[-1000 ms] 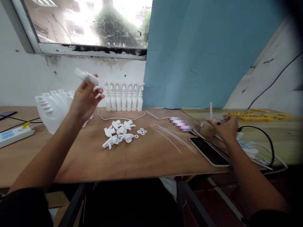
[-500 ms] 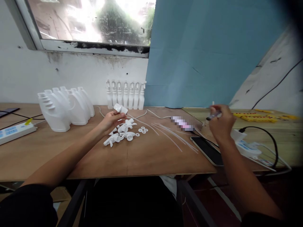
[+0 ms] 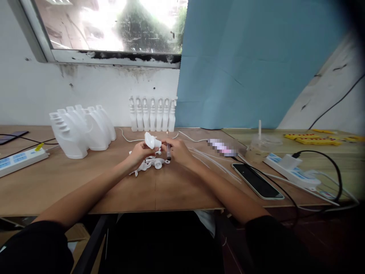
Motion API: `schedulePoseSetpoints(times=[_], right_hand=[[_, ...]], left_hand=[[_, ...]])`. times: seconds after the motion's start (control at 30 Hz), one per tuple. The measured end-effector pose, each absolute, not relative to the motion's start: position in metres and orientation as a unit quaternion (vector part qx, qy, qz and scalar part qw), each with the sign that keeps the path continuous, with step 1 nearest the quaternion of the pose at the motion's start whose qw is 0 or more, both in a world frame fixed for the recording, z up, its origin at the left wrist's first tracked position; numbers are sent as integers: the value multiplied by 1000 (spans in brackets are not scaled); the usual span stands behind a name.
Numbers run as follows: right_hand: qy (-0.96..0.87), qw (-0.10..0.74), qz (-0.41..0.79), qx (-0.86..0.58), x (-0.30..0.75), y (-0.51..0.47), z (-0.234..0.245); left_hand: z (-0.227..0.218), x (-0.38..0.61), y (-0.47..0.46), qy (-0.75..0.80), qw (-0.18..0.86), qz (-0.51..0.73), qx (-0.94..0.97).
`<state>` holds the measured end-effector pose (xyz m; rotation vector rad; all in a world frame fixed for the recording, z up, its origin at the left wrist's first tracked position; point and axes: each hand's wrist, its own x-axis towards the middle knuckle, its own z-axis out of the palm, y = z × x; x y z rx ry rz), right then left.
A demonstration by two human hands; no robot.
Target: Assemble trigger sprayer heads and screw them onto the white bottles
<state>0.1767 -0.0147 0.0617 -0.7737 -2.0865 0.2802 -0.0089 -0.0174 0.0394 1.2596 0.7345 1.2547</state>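
Observation:
My left hand [image 3: 139, 153] grips a white plastic sprayer head [image 3: 152, 140] by its lower side, over the middle of the table. Close beside it, my right hand [image 3: 180, 151] is closed around a short dark pen-like tool [image 3: 169, 153], whose exact kind I cannot make out. A pale thin tip shows above its fingers. The right fingertips meet the right end of the sprayer head. Below both hands lies a pile of white trigger sprayer parts [image 3: 148, 163], partly hidden. A small white washer [image 3: 167, 161] lies at its right edge.
White bottles [image 3: 72, 139] stand at left; a row of spray bottles [image 3: 152, 120] lines the wall. Thin clear tubes [image 3: 216, 164] lie right of my hands. Farther right are a phone [image 3: 258, 181], a plastic cup [image 3: 255, 152] and a power strip [image 3: 291, 173] with trailing cables.
My right hand has moved left from beside the cup to the sprayer head, carrying the pen-like tool. My left hand has shifted slightly right and turned the sprayer head.

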Motion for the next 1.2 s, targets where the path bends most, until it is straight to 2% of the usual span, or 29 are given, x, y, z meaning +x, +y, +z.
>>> schedulePoseSetpoints(times=[0.1, 0.23, 0.3, 0.4, 0.53, 0.7, 0.8, 0.9, 1.0, 1.07, 1.2], right_hand=[[-838, 445, 48, -312, 182, -16, 55], [-858, 382, -102, -326, 194, -16, 51], [-864, 353, -137, -332, 196, -13, 45], [-880, 335, -146, -303, 195, -8, 33], [-878, 352, -141, -293, 194, -6, 25], [-862, 344, -114, -355, 206, -3, 41], [-809, 324, -127, -473, 219, 3, 53], [-739, 253, -127, -611, 232, 12, 56], [-721, 178, -86, -664, 243, 22, 50], [-718, 168, -80, -671, 248, 27, 46], [-711, 204, -127, -660, 248, 34, 44]], left_hand=[[41, -8, -21, 321, 560, 511, 569], [39, -10, -25, 276, 604, 436, 608], [37, -10, -25, 229, 639, 410, 609], [34, -9, -25, 206, 667, 400, 593], [34, -7, -24, 264, 638, 432, 580], [45, -11, -25, 282, 611, 483, 561], [47, -12, -26, 260, 619, 506, 542], [41, -6, -33, 239, 652, 469, 546], [29, 3, -43, 233, 686, 409, 555], [20, 9, -48, 235, 701, 381, 554], [8, 12, -49, 249, 697, 384, 552]])
